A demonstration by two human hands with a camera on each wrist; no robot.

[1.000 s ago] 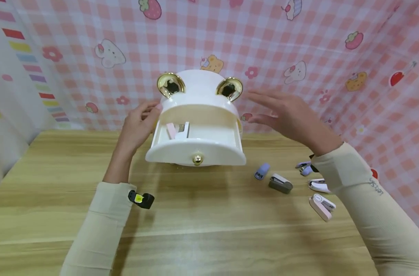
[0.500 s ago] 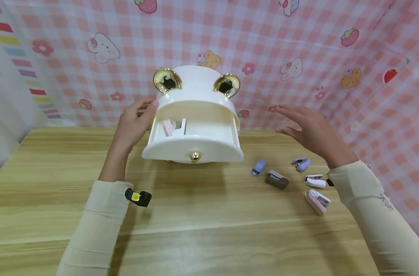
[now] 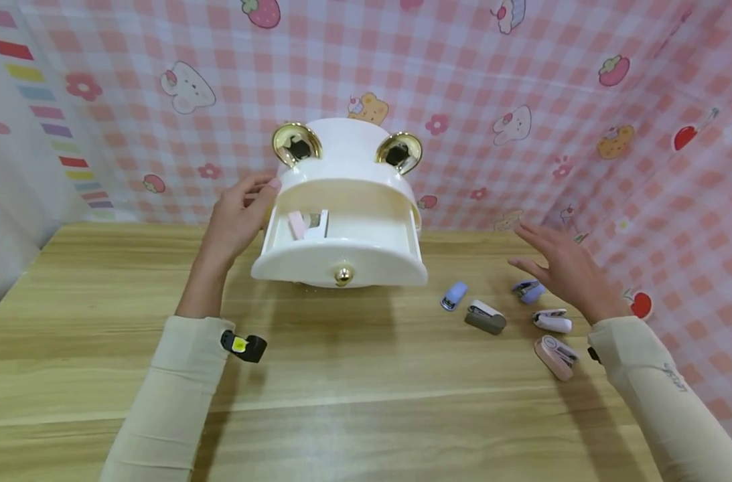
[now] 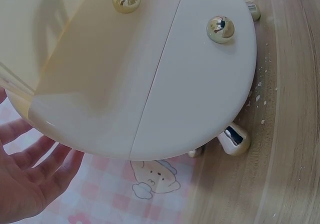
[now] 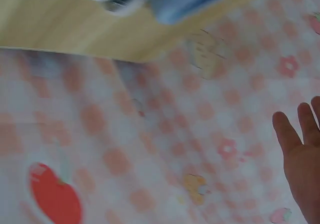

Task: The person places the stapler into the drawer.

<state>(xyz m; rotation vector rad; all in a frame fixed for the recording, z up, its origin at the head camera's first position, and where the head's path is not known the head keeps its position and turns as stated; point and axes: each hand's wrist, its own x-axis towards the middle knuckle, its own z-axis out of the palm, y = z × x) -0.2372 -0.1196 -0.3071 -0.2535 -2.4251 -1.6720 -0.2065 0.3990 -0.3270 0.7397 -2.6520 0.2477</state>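
Note:
A white frog-shaped drawer box (image 3: 347, 150) with gold-rimmed eyes stands at the back of the table, its top drawer (image 3: 340, 261) pulled out. Inside the drawer, towards its left, lies a pink-and-white mini stapler (image 3: 316, 227). My left hand (image 3: 236, 217) touches the box's left side, thumb near the front edge; in the left wrist view its loosely spread fingers (image 4: 65, 166) lie along the side. Over the right of the table hovers my right hand (image 3: 570, 271), holding nothing, fingers extended. A lavender stapler (image 3: 527, 291) is just below and left of it.
Other mini staplers lie on the wooden table (image 3: 341, 415): a second lavender one (image 3: 454, 295), a grey one (image 3: 485, 318), a white one (image 3: 552, 320) and a pink one (image 3: 556, 357). A checked cloth (image 3: 462, 80) hangs behind and at the right.
My right hand has moved from beside the box's right eye, rightwards and down towards the staplers. My left hand stays at the box; the drawer remains pulled out.

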